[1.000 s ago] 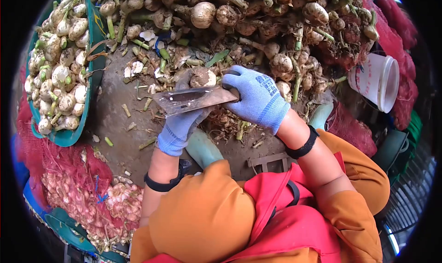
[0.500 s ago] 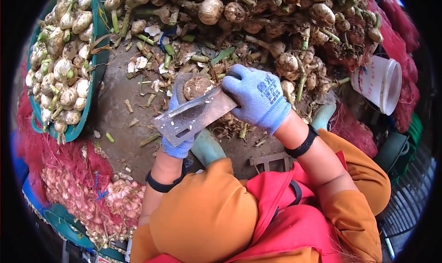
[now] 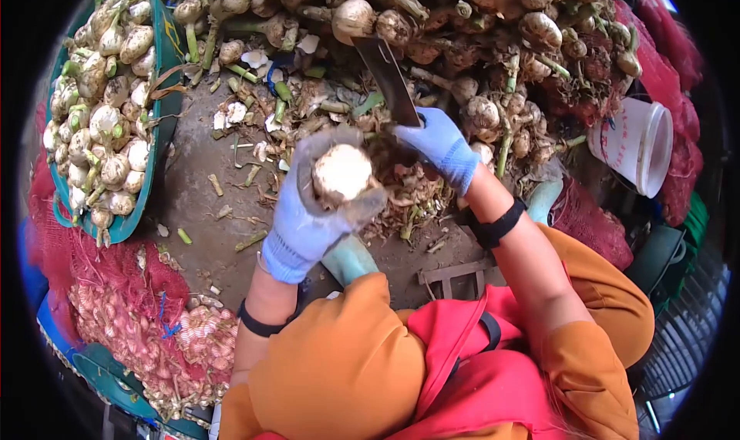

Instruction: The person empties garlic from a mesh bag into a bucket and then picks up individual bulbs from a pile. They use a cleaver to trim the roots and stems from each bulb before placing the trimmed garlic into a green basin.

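Observation:
My left hand (image 3: 299,218), in a blue glove with dirty grey fingers, is closed around a garlic bulb (image 3: 342,173). The bulb's bright white cut face is turned up toward me. To its right, my right hand (image 3: 443,146) is gloved too and grips a cleaver (image 3: 389,82). The blade points up and away, toward the heap, apart from the bulb. Its handle is hidden inside the right hand.
A heap of stemmed garlic bulbs (image 3: 478,39) lies ahead. At left stands a green tub (image 3: 158,124) of trimmed bulbs, with a red mesh bag (image 3: 139,286) of garlic below. A white bucket (image 3: 632,143) tilts at right. Trimmings litter the floor (image 3: 204,232).
The cleaver has swung from lying across the bulb to pointing away, up and right of it. My left hand has turned the bulb so its white cut face shows.

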A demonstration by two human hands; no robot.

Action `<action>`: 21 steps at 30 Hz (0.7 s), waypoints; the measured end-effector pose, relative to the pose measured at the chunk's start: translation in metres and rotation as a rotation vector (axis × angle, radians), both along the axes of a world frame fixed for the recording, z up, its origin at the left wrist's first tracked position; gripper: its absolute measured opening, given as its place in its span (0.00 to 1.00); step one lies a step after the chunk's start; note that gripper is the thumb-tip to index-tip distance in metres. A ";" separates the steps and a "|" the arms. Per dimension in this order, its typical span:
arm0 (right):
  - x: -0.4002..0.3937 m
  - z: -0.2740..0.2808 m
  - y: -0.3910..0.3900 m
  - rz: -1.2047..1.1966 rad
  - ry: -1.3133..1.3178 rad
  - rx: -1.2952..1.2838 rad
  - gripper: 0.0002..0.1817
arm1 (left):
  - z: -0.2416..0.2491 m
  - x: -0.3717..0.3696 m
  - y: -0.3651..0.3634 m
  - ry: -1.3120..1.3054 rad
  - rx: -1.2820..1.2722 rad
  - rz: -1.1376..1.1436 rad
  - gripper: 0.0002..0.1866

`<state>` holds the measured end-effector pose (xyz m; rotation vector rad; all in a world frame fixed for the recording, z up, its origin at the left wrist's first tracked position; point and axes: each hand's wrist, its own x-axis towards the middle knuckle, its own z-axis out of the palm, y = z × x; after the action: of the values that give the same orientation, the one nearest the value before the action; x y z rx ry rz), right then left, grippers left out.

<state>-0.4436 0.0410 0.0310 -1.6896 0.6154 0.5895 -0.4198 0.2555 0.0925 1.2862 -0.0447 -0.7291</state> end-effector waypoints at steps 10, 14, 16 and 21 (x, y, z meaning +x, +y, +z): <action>0.029 0.035 0.012 0.614 -0.226 -0.500 0.16 | -0.014 0.013 0.016 0.153 0.249 0.207 0.22; 0.037 0.019 0.009 0.525 -0.495 -0.614 0.19 | 0.022 0.076 0.092 0.236 -0.904 0.525 0.38; 0.060 0.018 0.024 0.754 -0.329 -0.834 0.20 | 0.007 0.082 0.100 0.196 -0.910 0.452 0.40; 0.090 0.032 0.021 0.752 0.012 -0.664 0.21 | -0.050 0.046 0.072 0.343 -0.750 0.328 0.35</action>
<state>-0.3536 0.0615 0.0634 -2.5719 0.1521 0.9906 -0.3743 0.3270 0.0428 0.4283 0.1566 -0.5569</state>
